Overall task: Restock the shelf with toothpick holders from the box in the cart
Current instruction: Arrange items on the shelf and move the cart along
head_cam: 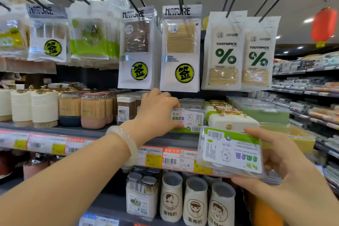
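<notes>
Here, the left hand (157,110) is gripping a toothpick holder (190,120) standing on the shelf (88,132), while the right hand (280,167) is holding a second toothpick holder (231,152) nearer, to the right.

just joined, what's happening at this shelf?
A person is restocking a store shelf. The left hand grips a clear box with a tooth label standing at the shelf's front, between the toothpick jars and a cream case with a gold handle. The right hand holds a second, matching box in front of the price tags, not yet placed.
</notes>
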Tool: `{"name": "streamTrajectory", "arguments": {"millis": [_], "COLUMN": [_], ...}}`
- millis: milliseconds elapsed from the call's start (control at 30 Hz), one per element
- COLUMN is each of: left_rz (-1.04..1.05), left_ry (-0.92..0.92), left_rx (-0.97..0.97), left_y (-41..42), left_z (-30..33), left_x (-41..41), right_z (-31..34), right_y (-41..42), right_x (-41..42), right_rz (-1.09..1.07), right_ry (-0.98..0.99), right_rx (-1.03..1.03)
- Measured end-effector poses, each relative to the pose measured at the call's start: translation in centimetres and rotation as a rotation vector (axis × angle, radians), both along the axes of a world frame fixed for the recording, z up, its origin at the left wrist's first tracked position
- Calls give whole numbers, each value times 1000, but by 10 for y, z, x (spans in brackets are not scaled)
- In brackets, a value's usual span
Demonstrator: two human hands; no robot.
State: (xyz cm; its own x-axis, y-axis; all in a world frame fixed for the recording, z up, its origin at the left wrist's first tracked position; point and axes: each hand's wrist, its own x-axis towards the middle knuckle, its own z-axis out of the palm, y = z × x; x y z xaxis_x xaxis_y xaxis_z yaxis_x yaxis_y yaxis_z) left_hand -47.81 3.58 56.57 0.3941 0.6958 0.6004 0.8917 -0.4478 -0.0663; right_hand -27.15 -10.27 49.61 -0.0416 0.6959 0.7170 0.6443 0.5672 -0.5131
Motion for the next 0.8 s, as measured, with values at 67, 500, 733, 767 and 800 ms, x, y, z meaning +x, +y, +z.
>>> {"name": "streamTrajectory", "arguments": {"millis": [67,500,733,767,800], "left_rz": [8,39,73,78,79], "left_ry": [24,106,190,200,210], "left_rx": [1,125,166,171,176], "left_y": [5,37,47,48,49], "left_z": [3,-4,0,-1,-2], "left_x": [3,18,28,29,30], "right_z": [-3,-11,-11,-11,-11], "right_y": [3,9,11,11,11], "right_x": [1,7,11,11,11], "right_rz": [-2,-15,40,44,46], "right_ry": [6,-2,16,16,17], "right_rx": [-29,-60,-56,-54,-53]}}
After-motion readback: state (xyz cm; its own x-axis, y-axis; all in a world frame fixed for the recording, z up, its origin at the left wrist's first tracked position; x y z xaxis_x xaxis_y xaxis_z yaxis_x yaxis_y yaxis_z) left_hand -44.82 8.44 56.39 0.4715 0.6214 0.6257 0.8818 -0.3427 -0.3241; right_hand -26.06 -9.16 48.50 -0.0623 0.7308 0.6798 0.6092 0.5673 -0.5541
